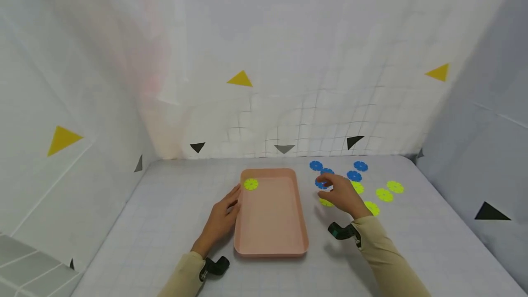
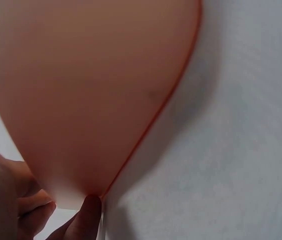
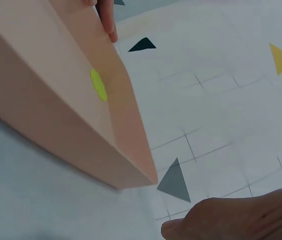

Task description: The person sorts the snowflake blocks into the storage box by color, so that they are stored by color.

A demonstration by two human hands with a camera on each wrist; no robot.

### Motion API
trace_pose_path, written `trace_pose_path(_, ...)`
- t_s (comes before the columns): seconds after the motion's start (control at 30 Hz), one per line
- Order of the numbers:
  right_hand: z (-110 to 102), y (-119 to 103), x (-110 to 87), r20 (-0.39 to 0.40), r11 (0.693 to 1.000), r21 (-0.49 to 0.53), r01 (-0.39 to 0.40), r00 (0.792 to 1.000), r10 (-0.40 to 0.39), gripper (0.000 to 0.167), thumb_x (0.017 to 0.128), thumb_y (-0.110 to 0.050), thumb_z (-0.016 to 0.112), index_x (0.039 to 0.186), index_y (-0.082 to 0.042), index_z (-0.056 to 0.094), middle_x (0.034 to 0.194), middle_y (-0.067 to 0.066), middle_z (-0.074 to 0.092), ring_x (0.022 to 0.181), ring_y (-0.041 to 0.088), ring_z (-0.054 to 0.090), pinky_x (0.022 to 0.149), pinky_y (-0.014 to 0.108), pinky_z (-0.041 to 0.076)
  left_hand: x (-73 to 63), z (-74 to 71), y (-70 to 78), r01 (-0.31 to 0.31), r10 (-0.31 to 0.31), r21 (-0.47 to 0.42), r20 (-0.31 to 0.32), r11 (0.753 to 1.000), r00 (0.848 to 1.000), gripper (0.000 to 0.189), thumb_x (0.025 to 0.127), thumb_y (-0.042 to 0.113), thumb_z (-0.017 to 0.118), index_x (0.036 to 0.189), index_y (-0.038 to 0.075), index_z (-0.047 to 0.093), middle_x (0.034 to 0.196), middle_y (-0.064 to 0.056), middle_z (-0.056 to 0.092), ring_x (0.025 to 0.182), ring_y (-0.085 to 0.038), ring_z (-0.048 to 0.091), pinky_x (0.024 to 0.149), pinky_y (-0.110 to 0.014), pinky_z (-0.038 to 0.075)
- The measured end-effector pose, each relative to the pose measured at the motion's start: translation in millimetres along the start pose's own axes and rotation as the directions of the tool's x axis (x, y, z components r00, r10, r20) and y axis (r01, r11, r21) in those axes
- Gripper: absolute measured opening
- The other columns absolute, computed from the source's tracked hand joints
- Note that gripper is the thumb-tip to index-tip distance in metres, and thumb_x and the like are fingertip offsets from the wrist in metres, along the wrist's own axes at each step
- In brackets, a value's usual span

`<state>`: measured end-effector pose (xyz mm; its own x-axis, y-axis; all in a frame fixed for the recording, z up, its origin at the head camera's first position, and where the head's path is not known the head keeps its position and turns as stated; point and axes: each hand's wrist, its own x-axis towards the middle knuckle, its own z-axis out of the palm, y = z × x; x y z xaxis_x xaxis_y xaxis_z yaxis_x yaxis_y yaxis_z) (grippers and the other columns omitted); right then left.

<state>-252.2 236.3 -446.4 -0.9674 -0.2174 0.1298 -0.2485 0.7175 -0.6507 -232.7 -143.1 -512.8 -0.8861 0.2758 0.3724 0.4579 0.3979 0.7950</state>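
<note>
A shallow pink tray [image 1: 271,214] lies on the table with one yellow-green notched disc [image 1: 250,184] near its far left corner. My left hand [image 1: 219,219] rests against the tray's left side, its fingers reaching along the wall. In the left wrist view, the fingers and thumb touch the tray's wall [image 2: 91,100]. My right hand [image 1: 340,195] hovers right of the tray, thumb and forefinger apart, above a blue notched disc [image 1: 320,184]. Nothing is visibly held between them. Another yellow-green disc [image 1: 326,202] lies partly hidden below this hand.
Several loose discs spread right of the tray: blue ones [image 1: 360,166] farther back, yellow-green ones [image 1: 384,195] to the right. White sheets marked with yellow and black triangles form the back wall [image 1: 313,118] and sides. The white table [image 1: 165,223] extends left of the tray.
</note>
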Motion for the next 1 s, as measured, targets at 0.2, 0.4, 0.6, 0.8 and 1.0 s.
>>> trace_pose_path(0.2,0.9,7.2,-9.3,-0.008,0.999,-0.012,-0.032,0.999,0.032,0.039,0.092,-0.006,0.076,0.128,0.004,0.067,0.128,0.024,0.066,0.114,0.045,0.062,0.086,0.056,0.059,-1.4,-1.4,-0.4,0.003,-0.003,0.027,-0.001,1.0,1.0,0.05,0.103,-0.005,0.058,0.151,-0.01,0.044,0.161,-0.021,0.038,0.138,-0.036,0.05,0.106,-0.047,0.049)
trace_pose_path(0.4,2.4,15.7,-15.7,-0.02,0.996,-0.039,-0.083,0.996,0.082,0.039,0.091,-0.007,0.078,0.128,0.001,0.069,0.129,0.024,0.066,0.113,0.044,0.063,0.082,0.054,0.06,0.1,-0.4,-1.7,-0.005,0.005,0.027,-0.007,1.0,1.0,0.05,0.103,-0.005,0.058,0.151,-0.011,0.045,0.161,-0.021,0.039,0.137,-0.037,0.05,0.106,-0.047,0.049)
trace_pose_path(0.6,6.7,25.2,-16.5,-0.013,0.99,-0.059,-0.127,0.992,0.126,0.041,0.091,-0.008,0.079,0.129,-0.002,0.068,0.132,0.022,0.064,0.113,0.043,0.062,0.084,0.054,0.06,-0.6,-0.4,-2.4,-0.014,0.015,0.018,-0.015,1.0,1.0,0.049,0.103,-0.005,0.058,0.151,-0.011,0.045,0.16,-0.022,0.039,0.136,-0.038,0.051,0.105,-0.046,0.05)
trace_pose_path(0.8,10.7,30.9,-16.6,-0.044,0.987,-0.058,-0.147,0.989,0.145,0.043,0.089,-0.007,0.079,0.131,-0.003,0.068,0.132,0.02,0.065,0.114,0.042,0.062,0.085,0.056,0.059,-2.5,-0.2,-2.3,0.019,-0.019,-0.02,-0.017,1.0,1.0,0.05,0.103,-0.005,0.059,0.152,-0.009,0.045,0.162,-0.02,0.037,0.143,-0.035,0.043,0.108,-0.045,0.047)
trace_pose_path(1.0,13.0,38.6,-17.8,0.0,0.986,-0.099,-0.137,0.99,0.138,0.052,0.085,-0.004,0.084,0.134,-0.001,0.066,0.134,0.022,0.063,0.115,0.043,0.061,0.093,0.058,0.056,-0.3,2.7,-1.3,0.014,-0.014,-0.012,-0.008,1.0,1.0,0.05,0.104,-0.005,0.058,0.152,-0.009,0.045,0.162,-0.018,0.037,0.144,-0.034,0.043,0.108,-0.045,0.047)
